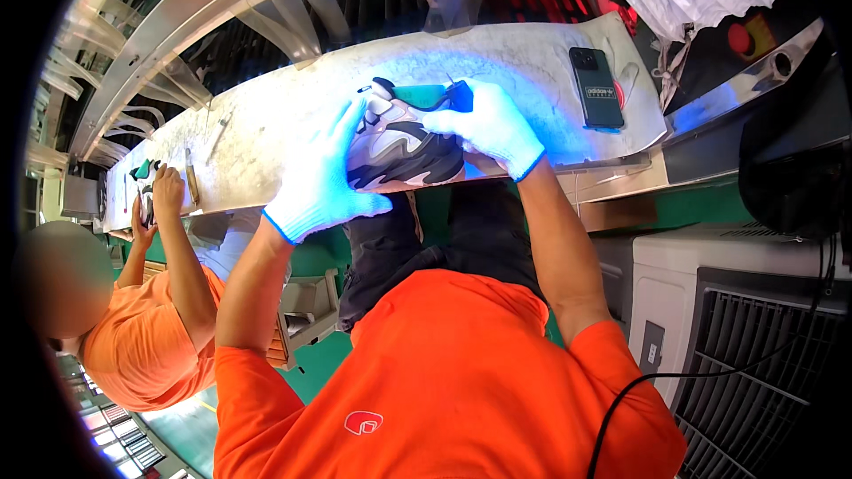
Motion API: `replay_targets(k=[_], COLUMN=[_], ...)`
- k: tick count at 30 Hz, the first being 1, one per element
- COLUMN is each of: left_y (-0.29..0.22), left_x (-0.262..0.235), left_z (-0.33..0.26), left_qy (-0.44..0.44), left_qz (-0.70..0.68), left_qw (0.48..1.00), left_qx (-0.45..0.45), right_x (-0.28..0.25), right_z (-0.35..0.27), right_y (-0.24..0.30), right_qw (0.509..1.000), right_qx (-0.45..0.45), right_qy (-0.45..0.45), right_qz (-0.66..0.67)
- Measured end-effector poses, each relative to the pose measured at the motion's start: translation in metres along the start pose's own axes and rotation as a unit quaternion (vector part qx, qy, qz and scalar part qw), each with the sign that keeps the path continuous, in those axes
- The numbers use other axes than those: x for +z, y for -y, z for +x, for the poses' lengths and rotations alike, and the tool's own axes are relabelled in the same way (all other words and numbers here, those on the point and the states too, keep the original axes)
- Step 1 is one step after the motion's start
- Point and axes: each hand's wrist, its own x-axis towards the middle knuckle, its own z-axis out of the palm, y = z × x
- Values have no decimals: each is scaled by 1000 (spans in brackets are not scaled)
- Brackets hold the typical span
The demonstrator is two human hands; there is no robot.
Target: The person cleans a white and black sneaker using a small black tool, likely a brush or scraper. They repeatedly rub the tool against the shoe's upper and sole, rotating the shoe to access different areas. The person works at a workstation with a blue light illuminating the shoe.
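Note:
A grey, black and white sneaker (404, 153) with a teal lining rests at the near edge of the work surface, between my white-gloved hands. My left hand (324, 173) cups one end of it, fingers stretched along the side and thumb out low by the sole. At the other end, my right hand (493, 124) grips the upper near the collar, its fingers partly hidden behind the shoe. Strong blue-white light falls on both gloves and the shoe.
A dark phone (596, 89) lies at the right of the pale bench cover (257, 115). At the left, a co-worker in orange (146, 337) handles another shoe (146, 200) beside a yellowish-handled tool (192, 177). A conveyor with clear strip curtains (284, 27) runs behind. A large vented unit (754, 337) stands at right.

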Motion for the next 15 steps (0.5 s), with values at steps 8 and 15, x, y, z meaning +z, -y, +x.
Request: replay_targets(k=[8,15], left_y=[-29,-37], left_x=[25,36], left_z=[22,15], left_qy=[-32,-29], left_qz=[72,102], left_qw=[997,992], left_qx=[2,-67], right_x=[1,15], right_z=[-2,26], right_y=[-6,-2], right_qw=[993,852], right_qx=[-62,-76], right_qy=[-95,-157], right_qz=[38,494])
